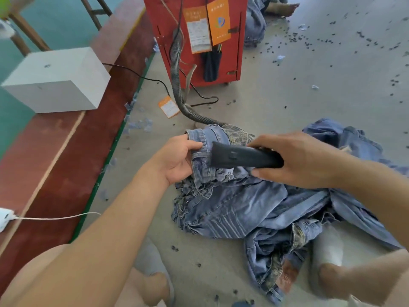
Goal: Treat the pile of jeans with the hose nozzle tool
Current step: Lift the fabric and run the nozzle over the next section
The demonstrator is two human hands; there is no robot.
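Observation:
A pile of light blue jeans (254,209) lies crumpled on the grey floor in front of me. My left hand (177,158) grips a raised waistband or hem of one pair (203,138) at the pile's far left. My right hand (303,160) holds the black flat hose nozzle (241,157), its wide mouth pointing left against the held denim. A ribbed grey hose (177,69) runs from the red machine down to the jeans and goes out of sight behind them.
A red cabinet machine (197,38) with orange tags stands at the back. A white box (57,80) sits on a red-brown ledge (73,151) on the left. Black cable, an orange tag (168,106) and dark scraps lie on the floor. My knees and feet are at the bottom.

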